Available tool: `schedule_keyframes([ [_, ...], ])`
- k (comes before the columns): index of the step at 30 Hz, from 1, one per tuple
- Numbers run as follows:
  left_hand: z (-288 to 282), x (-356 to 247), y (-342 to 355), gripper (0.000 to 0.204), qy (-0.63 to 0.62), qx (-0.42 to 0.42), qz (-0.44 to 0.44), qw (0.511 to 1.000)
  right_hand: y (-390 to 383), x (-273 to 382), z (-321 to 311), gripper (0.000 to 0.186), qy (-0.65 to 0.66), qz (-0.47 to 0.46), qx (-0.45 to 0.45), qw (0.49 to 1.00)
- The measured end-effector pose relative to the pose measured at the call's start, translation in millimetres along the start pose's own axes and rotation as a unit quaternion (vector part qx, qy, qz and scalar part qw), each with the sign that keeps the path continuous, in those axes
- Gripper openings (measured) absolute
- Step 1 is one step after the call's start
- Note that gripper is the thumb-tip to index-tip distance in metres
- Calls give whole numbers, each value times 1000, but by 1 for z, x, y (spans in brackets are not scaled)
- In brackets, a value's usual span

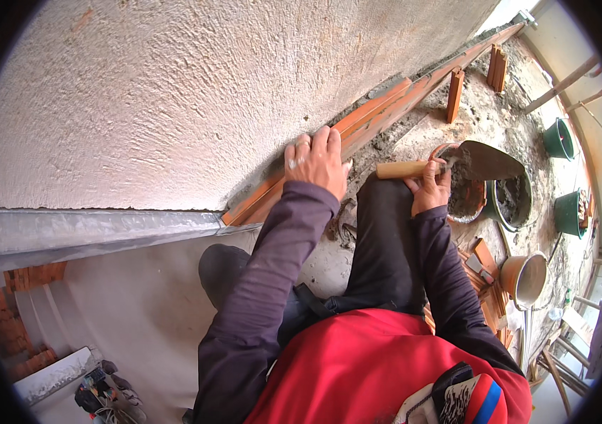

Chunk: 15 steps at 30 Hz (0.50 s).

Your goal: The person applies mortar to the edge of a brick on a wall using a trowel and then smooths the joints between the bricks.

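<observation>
My left hand (pixel 315 162) grips a long, thin orange brick (pixel 250 203) set along the foot of the rough plastered wall (pixel 174 92), its fingers over the top edge and its thumb on the near side. Farther along the same row lies another orange brick (pixel 372 109), with grey mortar around it. In my right hand (pixel 429 191), above my knee, is a mortar trowel (pixel 492 161), held by its wooden handle, with its blade pointing right. Below the blade stand an orange bucket (pixel 465 218) and a dark bucket (pixel 520 225), both holding grey mortar.
Two brick stacks (pixel 455 97) stand upright on the mortar-spattered floor. Green buckets (pixel 568 213) and a pale bucket (pixel 527 279) are at the right, near loose bricks (pixel 486 256). A metal edge (pixel 89 230) runs left, above a lower level with bricks (pixel 32 275).
</observation>
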<state>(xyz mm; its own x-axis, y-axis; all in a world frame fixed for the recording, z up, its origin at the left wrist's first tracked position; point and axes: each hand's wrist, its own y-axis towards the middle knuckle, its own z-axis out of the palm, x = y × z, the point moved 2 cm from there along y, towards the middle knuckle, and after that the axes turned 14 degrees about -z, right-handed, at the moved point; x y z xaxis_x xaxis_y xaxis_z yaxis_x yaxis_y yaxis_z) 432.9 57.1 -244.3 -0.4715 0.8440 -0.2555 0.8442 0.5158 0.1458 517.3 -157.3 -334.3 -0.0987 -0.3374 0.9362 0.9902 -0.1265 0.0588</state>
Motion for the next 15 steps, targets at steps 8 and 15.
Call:
schedule_keyframes([
  [8,14,10,-45,80,19,11,-4,1000,0,-2,-2,24,-18,-5,-1,1000],
  [15,13,10,-51,78,-1,-5,-18,1000,0,0,0,23,-3,-4,0,1000],
])
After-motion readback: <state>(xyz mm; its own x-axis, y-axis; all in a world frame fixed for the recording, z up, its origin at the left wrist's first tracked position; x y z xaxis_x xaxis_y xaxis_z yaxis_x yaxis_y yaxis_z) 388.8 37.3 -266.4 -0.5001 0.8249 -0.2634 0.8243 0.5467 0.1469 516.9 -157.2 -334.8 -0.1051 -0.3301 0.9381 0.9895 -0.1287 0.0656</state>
